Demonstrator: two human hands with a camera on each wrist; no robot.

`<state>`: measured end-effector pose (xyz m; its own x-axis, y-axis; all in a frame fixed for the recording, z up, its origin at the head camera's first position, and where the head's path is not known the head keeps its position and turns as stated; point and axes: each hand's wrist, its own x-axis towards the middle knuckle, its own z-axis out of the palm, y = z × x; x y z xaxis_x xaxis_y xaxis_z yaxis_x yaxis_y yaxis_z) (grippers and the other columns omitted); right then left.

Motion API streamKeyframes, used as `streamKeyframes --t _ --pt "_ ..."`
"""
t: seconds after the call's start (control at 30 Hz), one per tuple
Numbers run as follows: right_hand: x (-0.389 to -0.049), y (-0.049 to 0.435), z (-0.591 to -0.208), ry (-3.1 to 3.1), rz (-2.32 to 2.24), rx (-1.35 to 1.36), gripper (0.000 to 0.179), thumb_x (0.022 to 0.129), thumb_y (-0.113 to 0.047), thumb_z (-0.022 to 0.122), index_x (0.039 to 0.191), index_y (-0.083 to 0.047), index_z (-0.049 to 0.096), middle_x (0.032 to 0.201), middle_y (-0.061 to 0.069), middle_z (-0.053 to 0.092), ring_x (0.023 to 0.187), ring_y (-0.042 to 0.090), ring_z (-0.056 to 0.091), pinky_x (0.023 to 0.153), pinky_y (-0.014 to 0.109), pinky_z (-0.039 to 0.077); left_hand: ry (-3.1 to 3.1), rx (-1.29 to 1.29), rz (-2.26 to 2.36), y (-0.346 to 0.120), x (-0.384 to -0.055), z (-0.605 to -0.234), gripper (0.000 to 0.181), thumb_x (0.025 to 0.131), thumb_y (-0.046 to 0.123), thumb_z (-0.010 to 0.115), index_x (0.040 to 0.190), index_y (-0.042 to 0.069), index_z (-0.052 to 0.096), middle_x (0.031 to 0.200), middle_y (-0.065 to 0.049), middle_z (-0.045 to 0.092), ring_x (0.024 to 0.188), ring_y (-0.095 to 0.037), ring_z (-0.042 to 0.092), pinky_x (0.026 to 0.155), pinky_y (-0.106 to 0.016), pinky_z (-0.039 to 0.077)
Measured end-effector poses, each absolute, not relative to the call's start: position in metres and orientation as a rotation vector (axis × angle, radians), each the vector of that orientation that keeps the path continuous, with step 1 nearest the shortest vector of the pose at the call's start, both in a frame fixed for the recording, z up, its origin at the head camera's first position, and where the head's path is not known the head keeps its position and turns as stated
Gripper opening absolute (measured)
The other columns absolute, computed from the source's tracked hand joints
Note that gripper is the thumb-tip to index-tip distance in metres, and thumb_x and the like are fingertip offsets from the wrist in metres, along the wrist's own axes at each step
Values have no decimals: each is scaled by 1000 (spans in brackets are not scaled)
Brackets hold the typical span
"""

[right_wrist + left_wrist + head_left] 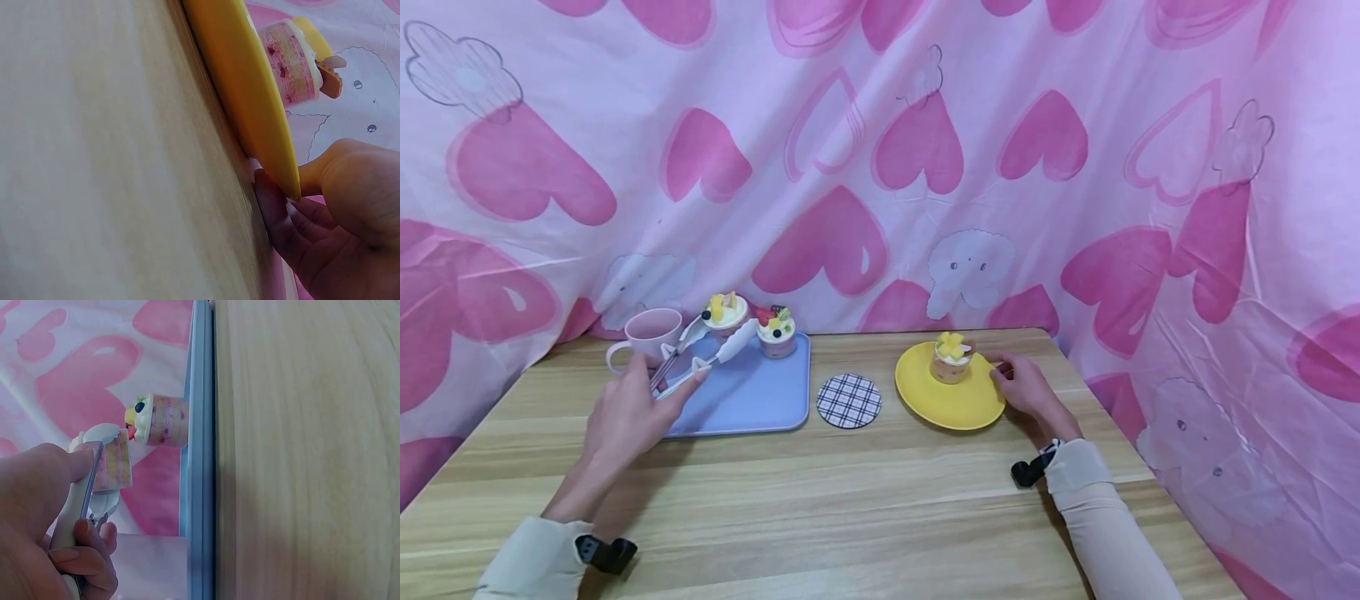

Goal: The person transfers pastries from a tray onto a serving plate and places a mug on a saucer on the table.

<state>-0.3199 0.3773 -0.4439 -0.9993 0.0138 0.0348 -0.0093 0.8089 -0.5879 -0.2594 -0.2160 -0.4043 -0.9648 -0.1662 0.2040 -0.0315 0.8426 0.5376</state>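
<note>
My left hand (636, 400) grips a pair of tongs (730, 346) with white tips, spread toward the back of the blue tray (752, 408). Between those tips in the left wrist view is a layered cake cup (115, 465); from the head it shows yellow fruit on top (727, 311). A second cake cup (777, 336), topped with strawberry and kiwi, stands beside it on the tray. On the right, my right hand (1026, 387) pinches the rim of a yellow plate (269, 119), thumb above and fingers beneath. A third cake cup (951, 360) stands on this plate.
A pink mug (651, 333) stands at the tray's left back, close by the left hand. Between tray and plate lies a round checked coaster (848, 402). Behind the wooden table (850, 517) hangs a pink heart-patterned cloth (880, 150).
</note>
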Motion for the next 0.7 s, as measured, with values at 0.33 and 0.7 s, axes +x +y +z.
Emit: streamKeyframes --t 0.33,0.7 --pt "-320 378 -445 -2948 970 -3 39 104 -16 53 143 -12 53 115 15 64 99 27 60 79 33 54 -2772 110 -794 -210 -256 -400 99 81 81 57 136 0 41 109 -28 59 84 -35 56 54 -32 37" --pt "-319 378 -444 -2950 953 19 40 103 -15 54 143 -10 53 117 16 64 103 28 61 86 39 55 -2767 -23 -805 -193 -247 -396 91 82 80 57 128 3 42 73 -10 44 59 -21 48 46 -30 34"
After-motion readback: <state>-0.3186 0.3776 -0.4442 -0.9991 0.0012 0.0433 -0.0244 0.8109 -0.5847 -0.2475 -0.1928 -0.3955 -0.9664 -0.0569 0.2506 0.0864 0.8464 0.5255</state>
